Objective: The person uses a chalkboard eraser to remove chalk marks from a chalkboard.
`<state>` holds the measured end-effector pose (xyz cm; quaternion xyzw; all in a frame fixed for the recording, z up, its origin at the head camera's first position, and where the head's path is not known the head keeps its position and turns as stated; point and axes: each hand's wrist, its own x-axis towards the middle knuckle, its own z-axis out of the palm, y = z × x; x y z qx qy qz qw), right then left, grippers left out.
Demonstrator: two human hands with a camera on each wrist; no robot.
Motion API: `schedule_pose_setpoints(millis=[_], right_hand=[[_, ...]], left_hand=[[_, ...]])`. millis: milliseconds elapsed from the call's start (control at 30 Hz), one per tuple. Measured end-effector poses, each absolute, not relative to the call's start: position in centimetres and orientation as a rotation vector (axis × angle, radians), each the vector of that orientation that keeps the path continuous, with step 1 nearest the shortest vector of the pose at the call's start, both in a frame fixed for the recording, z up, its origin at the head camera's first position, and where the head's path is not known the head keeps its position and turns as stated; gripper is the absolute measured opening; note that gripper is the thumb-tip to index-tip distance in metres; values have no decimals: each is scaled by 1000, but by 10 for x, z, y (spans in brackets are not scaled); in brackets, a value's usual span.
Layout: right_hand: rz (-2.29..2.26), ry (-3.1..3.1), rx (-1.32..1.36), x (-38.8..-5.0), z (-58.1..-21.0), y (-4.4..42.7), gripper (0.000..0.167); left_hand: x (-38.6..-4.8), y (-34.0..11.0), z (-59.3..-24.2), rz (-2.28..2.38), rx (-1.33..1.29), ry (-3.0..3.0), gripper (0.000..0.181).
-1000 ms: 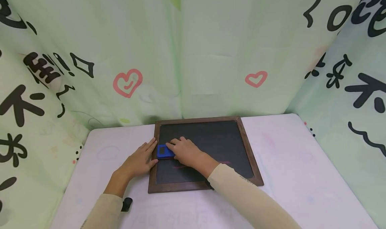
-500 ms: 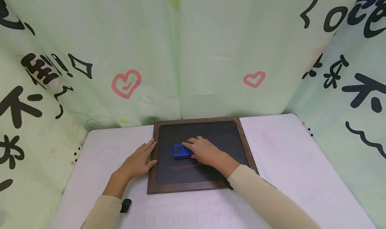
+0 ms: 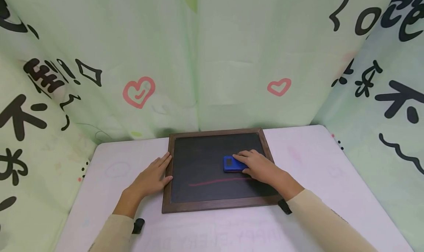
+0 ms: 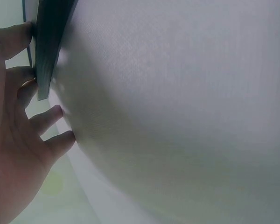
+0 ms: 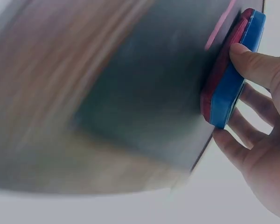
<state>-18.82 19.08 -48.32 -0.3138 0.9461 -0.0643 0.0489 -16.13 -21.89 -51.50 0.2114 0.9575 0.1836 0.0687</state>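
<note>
A small blackboard (image 3: 198, 149) with a brown wooden frame lies on the white table. My right hand (image 3: 260, 166) grips a blue chalkboard eraser (image 3: 233, 164) on the right half of the board. The right wrist view shows the eraser's reddish felt (image 5: 219, 81) against the black surface, with thumb and fingers on opposite sides of its blue body. Below the eraser runs a pink line (image 3: 212, 182); its right end is hidden by my right hand. With straight, spread fingers, my left hand (image 3: 149, 180) rests against the frame's left edge, seen edge-on in the left wrist view (image 4: 51, 46).
The white table (image 3: 314, 163) extends on both sides of the board. Pale green curtains (image 3: 232, 79) with hearts and black lettering enclose its back and sides. Black wrist devices show below the left sleeve (image 3: 138, 226) and the right sleeve (image 3: 284, 206).
My right hand has slid the eraser rightward from the board's left edge onto its right half, exposing more of the pink line. My left hand has stayed at the frame's left edge.
</note>
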Motion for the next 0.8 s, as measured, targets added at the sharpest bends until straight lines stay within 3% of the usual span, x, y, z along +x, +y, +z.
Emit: schedule_pose_setpoints(millis=[300,800], right_hand=[[-276,2888,-856,-182,-482,238,60],[-309,2884,-941,-187,-481,233,60]], left_hand=[[-162,-219,-514,556,640,2872,73],[-163,-219,-515,521,624,2877,73]])
